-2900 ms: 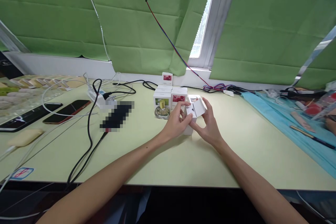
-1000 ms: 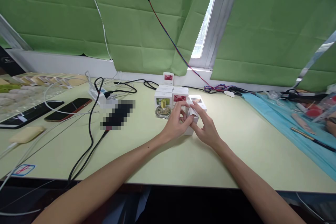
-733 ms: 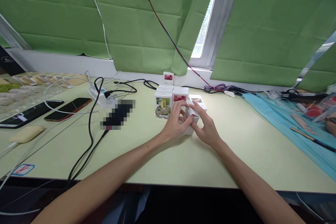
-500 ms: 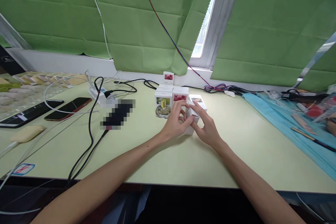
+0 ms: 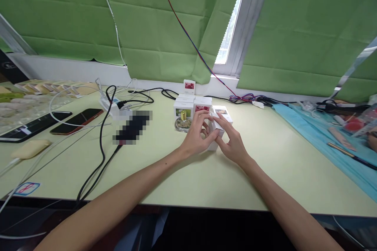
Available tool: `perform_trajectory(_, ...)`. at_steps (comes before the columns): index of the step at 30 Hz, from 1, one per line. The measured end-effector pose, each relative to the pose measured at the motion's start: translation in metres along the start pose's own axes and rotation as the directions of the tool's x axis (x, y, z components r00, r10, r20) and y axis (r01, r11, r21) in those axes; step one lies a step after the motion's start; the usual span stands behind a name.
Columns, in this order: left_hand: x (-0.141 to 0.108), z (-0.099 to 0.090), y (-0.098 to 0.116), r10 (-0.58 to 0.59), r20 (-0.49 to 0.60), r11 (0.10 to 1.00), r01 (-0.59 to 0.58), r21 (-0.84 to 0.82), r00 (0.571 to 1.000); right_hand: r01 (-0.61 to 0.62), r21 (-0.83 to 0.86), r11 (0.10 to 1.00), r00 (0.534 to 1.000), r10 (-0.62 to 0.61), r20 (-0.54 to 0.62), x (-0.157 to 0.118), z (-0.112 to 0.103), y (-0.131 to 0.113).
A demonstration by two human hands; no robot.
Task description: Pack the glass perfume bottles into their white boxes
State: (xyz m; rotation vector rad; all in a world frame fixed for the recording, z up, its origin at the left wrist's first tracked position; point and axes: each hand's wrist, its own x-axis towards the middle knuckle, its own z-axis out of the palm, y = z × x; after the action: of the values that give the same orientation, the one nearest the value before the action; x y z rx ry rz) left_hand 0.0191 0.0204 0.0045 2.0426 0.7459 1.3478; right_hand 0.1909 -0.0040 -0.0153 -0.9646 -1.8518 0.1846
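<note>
A small white box (image 5: 212,147) stands upright on the table, with its top flap pressed down between my hands. My left hand (image 5: 198,135) grips its left side and upper edge, fingers curled. From the right, my right hand (image 5: 232,141) closes on the same box, its fingertips at the top. Parts of the box are hidden by the fingers. Just left of my left hand sits a clear perfume bottle (image 5: 183,124) with a gold cap. Behind are white boxes with printed pictures, among them a red-pictured box (image 5: 202,104) and another white box (image 5: 223,113) at the right.
To the left lie phones, including a red-edged phone (image 5: 77,121), a power strip (image 5: 107,106) and trailing black cables (image 5: 101,153). A blue cloth (image 5: 312,137) with a pen (image 5: 350,156) and clutter covers the right side. Cables run along the wall behind.
The top flap of the box, raised and slanted before, now lies flatter. Both hands stay in nearly the same place.
</note>
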Motion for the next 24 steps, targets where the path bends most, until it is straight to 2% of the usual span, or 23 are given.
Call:
perform_trajectory(8, 0.0017, -0.0006, -0.0042, 0.081, -0.01, 0.994, -0.081, 0.067, 0.997, -0.007, -0.005, 1.0, 1.0, 0.007, 0.007, -0.0002, 0.0002, 0.0016)
perform_trajectory(24, 0.0013, 0.0003, -0.0077, 0.01, -0.004, 1.0, -0.01, 0.022, 1.0, -0.025, -0.006, 1.0, 1.0, 0.025, 0.017, -0.0007, -0.0006, -0.0004)
